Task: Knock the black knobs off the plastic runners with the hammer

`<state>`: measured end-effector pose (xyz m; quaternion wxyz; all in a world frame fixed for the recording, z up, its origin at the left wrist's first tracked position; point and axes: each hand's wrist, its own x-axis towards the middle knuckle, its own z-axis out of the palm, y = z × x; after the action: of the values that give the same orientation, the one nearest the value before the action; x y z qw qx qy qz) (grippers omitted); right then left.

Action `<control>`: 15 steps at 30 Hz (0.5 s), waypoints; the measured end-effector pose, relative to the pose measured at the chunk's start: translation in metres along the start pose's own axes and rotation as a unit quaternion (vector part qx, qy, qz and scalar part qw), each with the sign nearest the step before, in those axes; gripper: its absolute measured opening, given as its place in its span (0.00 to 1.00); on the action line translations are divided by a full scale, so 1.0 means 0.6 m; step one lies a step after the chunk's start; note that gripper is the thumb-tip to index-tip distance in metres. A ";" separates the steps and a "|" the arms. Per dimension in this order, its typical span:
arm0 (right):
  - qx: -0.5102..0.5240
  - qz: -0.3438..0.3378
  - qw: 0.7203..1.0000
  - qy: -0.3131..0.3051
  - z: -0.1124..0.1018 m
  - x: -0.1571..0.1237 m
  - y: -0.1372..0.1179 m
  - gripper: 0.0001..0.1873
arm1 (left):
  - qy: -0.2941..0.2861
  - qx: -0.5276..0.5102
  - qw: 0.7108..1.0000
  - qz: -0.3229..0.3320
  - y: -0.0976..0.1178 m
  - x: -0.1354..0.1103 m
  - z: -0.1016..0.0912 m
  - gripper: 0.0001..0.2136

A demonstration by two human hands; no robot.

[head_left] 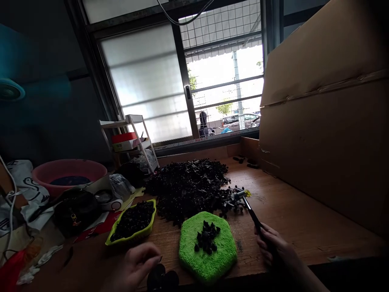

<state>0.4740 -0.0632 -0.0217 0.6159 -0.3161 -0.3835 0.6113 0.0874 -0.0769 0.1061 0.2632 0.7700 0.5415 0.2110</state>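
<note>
My right hand (272,245) grips the black handle of a small hammer (252,213), whose metal head with a yellow tip (243,194) rests among loose black parts at the edge of a large heap of small black plastic pieces (188,188). My left hand (135,265) lies curled at the front of the bench, beside rounded black pieces (159,278). Between my hands is a green hexagonal terry pad (221,255) carrying a small pile of black pieces (206,237). A yellow-green tray (133,236) full of black pieces stands left of it.
The wooden bench (288,215) has a tall cardboard sheet (322,121) along its right side. At the left are a pink basin (68,166), a black bag (75,213) and a white shelf rack (129,138). A barred window (221,77) stands behind.
</note>
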 end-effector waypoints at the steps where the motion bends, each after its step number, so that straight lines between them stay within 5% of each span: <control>1: -0.001 0.003 1.000 0.000 0.001 -0.001 -0.001 0.15 | 0.009 -0.035 0.998 0.049 0.013 0.026 0.015 0.11; 7: 0.000 0.016 1.000 -0.003 0.001 -0.002 -0.003 0.15 | -0.026 -0.078 0.987 0.136 0.053 0.142 0.106 0.08; 15: 0.008 0.021 1.000 -0.001 -0.001 -0.004 -0.002 0.14 | 0.015 -0.123 0.990 0.064 0.012 0.172 0.147 0.04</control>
<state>0.4752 -0.0653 -0.0213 0.6051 -0.3188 -0.3727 0.6271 0.1799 0.0031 0.0470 0.3336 0.7616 0.4654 0.3035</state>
